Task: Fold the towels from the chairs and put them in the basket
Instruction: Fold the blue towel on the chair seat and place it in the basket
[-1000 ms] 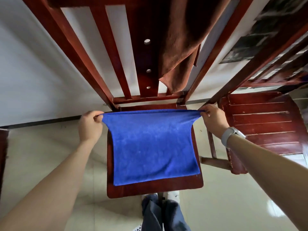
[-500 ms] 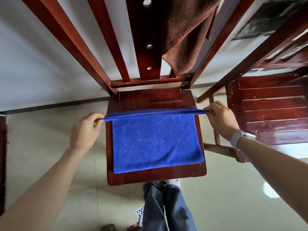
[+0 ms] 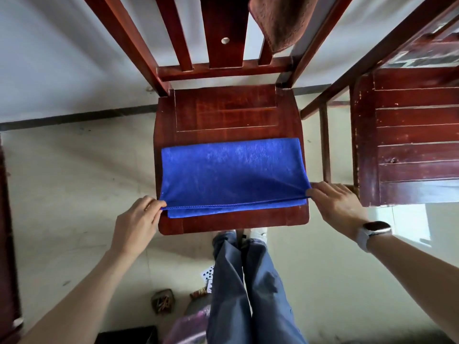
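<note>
Blue and soft, the towel (image 3: pixel 233 175) lies doubled over on the front half of the chair seat (image 3: pixel 226 112), its top layer's edge drawn almost level with the near edge underneath. Left hand (image 3: pixel 135 224) pinches the near-left corner between thumb and curled fingers, right hand (image 3: pixel 335 207) pinches the near-right corner the same way. It looks light and floppy, so the corners are the place to hold, and it should crease without a fight

Two towels: blue towel (image 3: pixel 233 175), brown towel (image 3: pixel 280 21). Two chairs (image 3: pixel 223 112) (image 3: pixel 409 135). Two hands (image 3: pixel 136 222) (image 3: pixel 335 204). One watch (image 3: pixel 372 232).
</note>
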{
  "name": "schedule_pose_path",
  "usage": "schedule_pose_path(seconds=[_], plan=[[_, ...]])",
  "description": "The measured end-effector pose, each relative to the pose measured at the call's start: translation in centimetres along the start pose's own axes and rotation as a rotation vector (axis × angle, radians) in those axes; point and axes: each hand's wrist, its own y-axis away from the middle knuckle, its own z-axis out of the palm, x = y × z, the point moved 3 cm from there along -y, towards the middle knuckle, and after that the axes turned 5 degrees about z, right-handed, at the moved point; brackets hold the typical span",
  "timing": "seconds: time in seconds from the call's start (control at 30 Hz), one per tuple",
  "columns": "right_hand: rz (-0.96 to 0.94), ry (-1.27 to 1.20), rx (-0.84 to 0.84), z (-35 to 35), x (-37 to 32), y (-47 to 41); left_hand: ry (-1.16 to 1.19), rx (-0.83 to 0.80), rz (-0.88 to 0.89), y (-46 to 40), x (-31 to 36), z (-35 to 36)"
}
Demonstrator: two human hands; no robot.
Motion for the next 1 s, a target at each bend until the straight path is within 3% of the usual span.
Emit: schedule_pose_path(seconds=[0.3,0.57,0.7,0.8,0.9,1.0], plan=[[0.093,0.023,0.065,1.4,-0.3,0.9,-0.053,-0.007,-0.018,1.1,0.9,1.9],[0.156,0.088,-0.066,4.8,-0.1,1.8,-0.066,-0.155,0.039,1.6,0.9,4.5],[0.16,0.074,0.047,4.1,-1.1,1.9,-0.022,-0.09,-0.006,1.4,1.5,3.9],[0.074,0.045,0.105,4.4,-4.4,-0.7,-0.035,-0.042,-0.022,-0.9,3.9,4.3],[0.049,0.087,0.035,6.4,-8.3,-4.7,-0.046,-0.079,-0.009,-4.3,6.7,6.3],[0.078,0.113,0.005,8.7,-9.9,-8.8,-0.056,-0.091,-0.105,-7.9,6.8,8.4]])
